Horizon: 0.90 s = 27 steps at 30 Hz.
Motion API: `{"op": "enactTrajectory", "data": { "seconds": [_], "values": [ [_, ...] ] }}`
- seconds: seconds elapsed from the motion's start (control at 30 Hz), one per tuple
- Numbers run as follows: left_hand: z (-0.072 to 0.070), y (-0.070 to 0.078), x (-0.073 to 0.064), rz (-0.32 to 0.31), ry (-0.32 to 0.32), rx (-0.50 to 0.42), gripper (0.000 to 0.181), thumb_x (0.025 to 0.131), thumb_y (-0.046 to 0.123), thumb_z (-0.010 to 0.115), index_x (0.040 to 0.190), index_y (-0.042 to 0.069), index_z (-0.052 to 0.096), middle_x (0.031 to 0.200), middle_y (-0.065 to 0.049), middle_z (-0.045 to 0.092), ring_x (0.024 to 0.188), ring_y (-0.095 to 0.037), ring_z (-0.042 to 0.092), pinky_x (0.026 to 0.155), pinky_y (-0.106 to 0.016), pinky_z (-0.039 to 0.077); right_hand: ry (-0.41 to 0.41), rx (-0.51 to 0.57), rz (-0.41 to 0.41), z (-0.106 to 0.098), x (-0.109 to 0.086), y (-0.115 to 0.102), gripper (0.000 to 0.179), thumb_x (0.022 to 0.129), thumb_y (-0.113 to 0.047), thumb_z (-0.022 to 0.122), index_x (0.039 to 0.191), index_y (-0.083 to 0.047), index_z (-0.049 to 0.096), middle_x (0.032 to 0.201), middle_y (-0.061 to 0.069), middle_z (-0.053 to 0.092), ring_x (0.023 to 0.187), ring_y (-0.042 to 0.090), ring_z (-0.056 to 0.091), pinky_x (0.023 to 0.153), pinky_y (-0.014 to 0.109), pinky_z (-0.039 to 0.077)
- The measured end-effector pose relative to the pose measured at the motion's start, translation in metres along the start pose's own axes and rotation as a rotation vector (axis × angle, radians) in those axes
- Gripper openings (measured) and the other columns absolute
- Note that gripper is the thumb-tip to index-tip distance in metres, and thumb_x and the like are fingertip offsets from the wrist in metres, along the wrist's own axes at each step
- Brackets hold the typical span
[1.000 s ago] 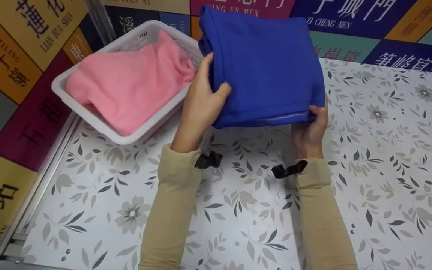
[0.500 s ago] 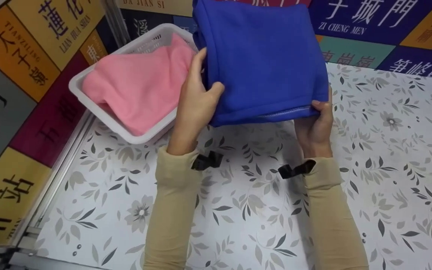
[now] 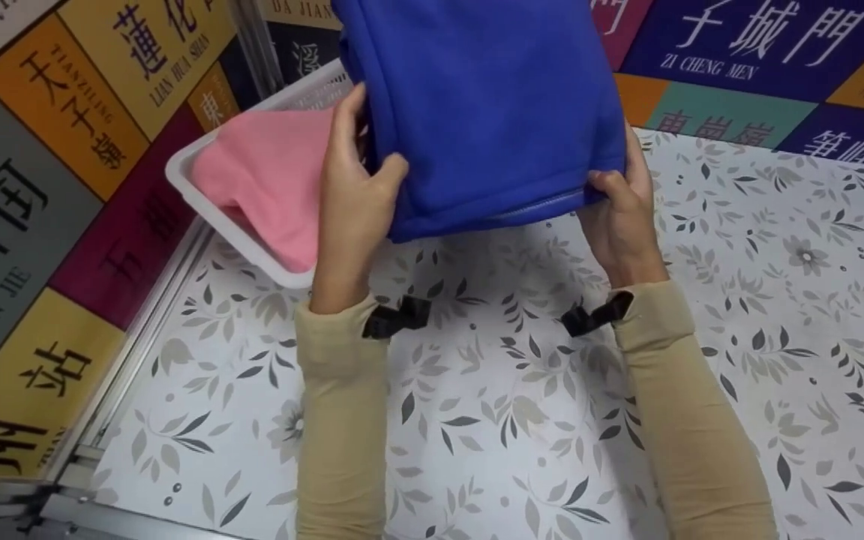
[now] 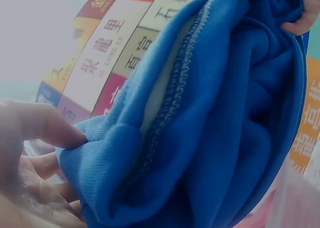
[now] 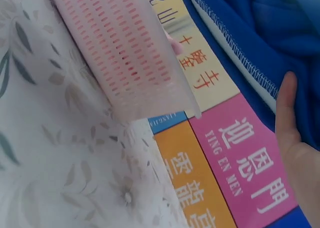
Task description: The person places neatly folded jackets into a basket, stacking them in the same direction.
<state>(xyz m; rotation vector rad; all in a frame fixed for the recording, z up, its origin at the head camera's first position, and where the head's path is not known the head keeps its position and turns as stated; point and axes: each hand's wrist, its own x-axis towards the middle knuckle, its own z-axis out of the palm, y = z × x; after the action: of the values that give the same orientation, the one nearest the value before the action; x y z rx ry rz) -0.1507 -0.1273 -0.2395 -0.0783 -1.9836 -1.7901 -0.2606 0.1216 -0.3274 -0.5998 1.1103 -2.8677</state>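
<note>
A folded blue garment [image 3: 492,112] is held up off the table in both hands; its top runs out of the head view. My left hand [image 3: 357,202] grips its left edge, thumb on the near face and fingers behind. At the lower right corner, my right hand [image 3: 627,214] pinches it with the thumb in front. Seen from the left wrist, the garment [image 4: 215,118] hangs in loose folds with a stitched seam showing. The right wrist view catches part of my right hand [image 5: 297,148] against the blue fabric [image 5: 255,52].
Left of the garment stands a white plastic basket [image 3: 226,234] holding a pink cloth [image 3: 274,172]; the garment and left hand cover its right part. The table [image 3: 507,420] has a leaf-patterned cover. Colourful lettered panels [image 3: 747,45] form walls behind and at left.
The garment and both hands have shifted left and slightly up in view, now hiding more of the basket and pink cloth. The head view has turned somewhat left. Both hands keep their hold.
</note>
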Motion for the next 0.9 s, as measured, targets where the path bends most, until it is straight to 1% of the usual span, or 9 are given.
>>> {"op": "enactTrajectory", "data": {
  "seconds": [0.13,0.3,0.4,0.5,0.6,0.73,0.9],
  "values": [
    [-0.009,-0.006,0.003,0.006,0.034,-0.057,0.062,0.075,-0.013,0.044,0.135,-0.002,0.029,0.135,-0.011,0.036,0.119,-0.012,0.036,0.097,-0.017,0.028,-0.026,-0.019,0.047,0.009,0.012,0.006,0.071,0.071,0.018,0.041,0.136,-0.010,0.034,0.137,0.014,0.035,0.113,0.032,0.040,0.092,0.043,0.035],
    [-0.021,-0.011,0.005,0.034,0.090,-0.111,0.061,0.075,-0.015,0.043,0.134,-0.004,0.030,0.134,-0.012,0.037,0.119,-0.012,0.036,0.097,-0.019,0.028,-0.055,-0.046,0.096,0.023,0.025,0.017,0.070,0.074,0.019,0.037,0.136,-0.011,0.035,0.137,0.012,0.035,0.117,0.031,0.040,0.096,0.044,0.032],
    [-0.030,-0.014,0.007,0.048,0.127,-0.138,0.061,0.074,-0.016,0.042,0.133,-0.004,0.031,0.133,-0.013,0.038,0.119,-0.012,0.037,0.098,-0.020,0.028,-0.051,-0.060,0.127,0.033,0.032,0.025,0.070,0.074,0.020,0.037,0.135,-0.014,0.037,0.136,0.011,0.037,0.114,0.030,0.042,0.094,0.042,0.035],
    [-0.038,-0.016,0.008,0.034,0.162,-0.156,0.062,0.074,-0.016,0.042,0.134,-0.003,0.032,0.132,-0.010,0.038,0.119,-0.012,0.037,0.098,-0.020,0.028,-0.045,-0.063,0.146,0.042,0.039,0.035,0.070,0.074,0.022,0.036,0.135,-0.014,0.038,0.133,0.013,0.039,0.107,0.029,0.045,0.088,0.041,0.038],
    [-0.045,-0.017,0.009,0.022,0.191,-0.179,0.063,0.074,-0.017,0.042,0.134,-0.002,0.032,0.132,-0.009,0.039,0.118,-0.012,0.037,0.097,-0.020,0.029,-0.039,-0.079,0.163,0.050,0.045,0.045,0.070,0.075,0.022,0.036,0.135,-0.014,0.038,0.131,0.013,0.041,0.104,0.028,0.046,0.085,0.040,0.039],
    [-0.054,-0.017,0.007,0.001,0.219,-0.167,0.064,0.073,-0.018,0.041,0.134,0.000,0.031,0.133,-0.008,0.037,0.118,-0.013,0.037,0.096,-0.019,0.029,-0.046,-0.129,0.182,0.059,0.054,0.059,0.068,0.075,0.021,0.036,0.134,-0.014,0.039,0.128,0.013,0.043,0.101,0.026,0.047,0.082,0.038,0.040],
    [-0.063,-0.013,0.004,-0.040,0.245,-0.063,0.065,0.073,-0.017,0.040,0.134,0.004,0.031,0.131,-0.006,0.036,0.114,-0.015,0.036,0.092,-0.020,0.031,-0.044,-0.195,0.200,0.068,0.060,0.075,0.068,0.076,0.021,0.035,0.134,-0.014,0.039,0.125,0.012,0.045,0.099,0.025,0.047,0.079,0.037,0.041]
  ]
}}
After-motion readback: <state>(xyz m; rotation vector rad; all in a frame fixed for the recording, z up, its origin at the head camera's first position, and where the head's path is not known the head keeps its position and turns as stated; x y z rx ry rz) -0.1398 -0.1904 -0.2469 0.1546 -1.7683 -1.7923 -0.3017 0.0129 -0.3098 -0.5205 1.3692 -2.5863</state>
